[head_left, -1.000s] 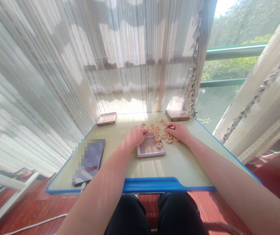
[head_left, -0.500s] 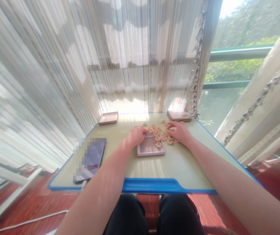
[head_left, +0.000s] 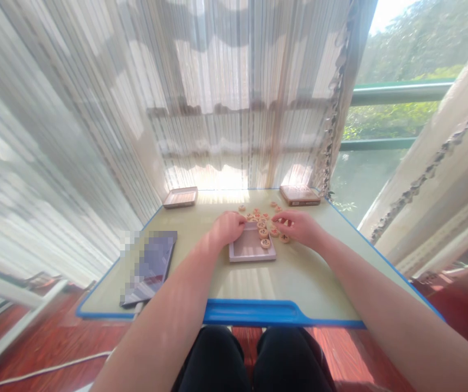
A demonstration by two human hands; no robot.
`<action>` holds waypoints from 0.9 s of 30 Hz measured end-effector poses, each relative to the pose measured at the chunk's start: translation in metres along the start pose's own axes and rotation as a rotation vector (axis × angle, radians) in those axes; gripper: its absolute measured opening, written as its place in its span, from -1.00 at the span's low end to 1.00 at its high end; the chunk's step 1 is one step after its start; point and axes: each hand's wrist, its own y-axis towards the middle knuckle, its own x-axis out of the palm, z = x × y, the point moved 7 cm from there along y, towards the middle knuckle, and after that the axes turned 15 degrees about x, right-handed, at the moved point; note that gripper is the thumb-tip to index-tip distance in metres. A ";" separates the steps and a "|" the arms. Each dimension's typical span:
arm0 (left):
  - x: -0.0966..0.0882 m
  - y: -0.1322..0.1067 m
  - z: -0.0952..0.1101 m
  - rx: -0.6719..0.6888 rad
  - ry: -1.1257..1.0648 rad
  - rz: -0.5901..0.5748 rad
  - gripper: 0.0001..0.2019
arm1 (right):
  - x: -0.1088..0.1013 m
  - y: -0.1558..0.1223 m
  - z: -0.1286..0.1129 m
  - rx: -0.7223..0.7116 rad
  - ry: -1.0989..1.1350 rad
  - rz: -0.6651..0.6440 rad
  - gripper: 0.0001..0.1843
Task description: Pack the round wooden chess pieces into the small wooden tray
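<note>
A shallow open box [head_left: 250,258] lies on the table in front of me. My left hand [head_left: 229,226] is closed at its back left corner, the fingertips curled over the rim. Several round wooden Chinese chess pieces [head_left: 263,233] with red or dark characters rest in a row along the box's right side. More loose Chinese chess pieces [head_left: 257,212] are spread just behind the box and to its right. Over those on the right reaches my right hand [head_left: 297,225], fingers bent and apart, tips close to the pieces. The hand covers some of them.
A flat box lid [head_left: 181,197] lies at the table's back left corner, and a closed flat box [head_left: 299,195] at the back right. A tablet-like device [head_left: 152,269], partly blurred out, lies on the left with a cable. The table [head_left: 315,283] has a blue edge [head_left: 254,310].
My right hand has moved left, toward the box, over the pieces on the right; several that showed there are now covered or shifted. The left hand stays at the box corner.
</note>
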 end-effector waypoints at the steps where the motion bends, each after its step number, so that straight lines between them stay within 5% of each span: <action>1: 0.000 0.000 0.000 -0.004 0.003 -0.001 -0.70 | 0.000 0.001 0.002 0.015 -0.020 -0.008 -0.74; 5: -0.001 0.000 0.000 -0.019 -0.005 -0.007 -0.70 | -0.001 0.006 0.008 0.118 0.071 -0.031 -0.68; 10: 0.000 0.000 0.001 -0.023 -0.006 -0.018 -0.68 | 0.009 0.010 0.030 0.447 0.508 -0.143 -0.66; 14: 0.000 0.000 0.000 -0.035 0.015 -0.031 -0.67 | 0.014 0.014 0.037 0.483 0.761 -0.180 -0.74; 17: 0.000 0.000 0.000 -0.032 0.019 -0.039 -0.66 | 0.011 0.012 0.037 0.502 0.717 -0.138 -0.76; 22: 0.001 0.001 0.001 -0.018 0.033 -0.034 -0.68 | -0.005 0.004 0.009 0.259 0.492 -0.028 -0.61; 27: 0.002 0.000 0.001 -0.022 0.053 -0.020 -0.69 | -0.020 -0.010 -0.022 -0.111 0.133 0.151 -0.83</action>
